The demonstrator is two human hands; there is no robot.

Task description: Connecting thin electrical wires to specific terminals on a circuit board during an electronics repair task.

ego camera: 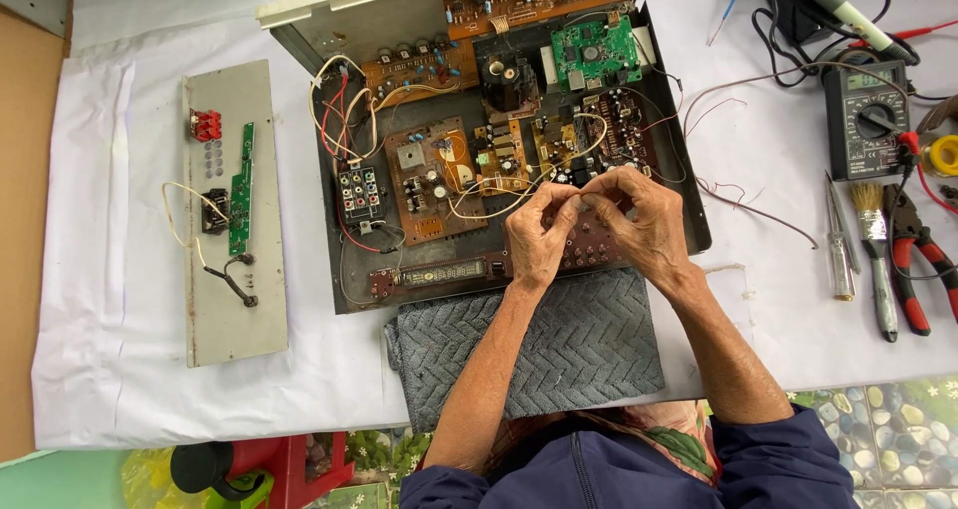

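Far out at 9 o'clock: long grey metal panel [235, 215] carrying a narrow green circuit strip [240, 188]. Dead centre: opened black metal amplifier chassis [339, 269] packed with brown circuit boards. Left hand [540, 232] and right hand [644, 220] meeting at its 5 o'clock corner, fingers curled, pinching a thin pale wire [581, 192] between the fingertips. Grey herringbone towel [569, 344] just below at 6. Black multimeter [866, 120] and red-handled pliers [923, 259] off at 3.
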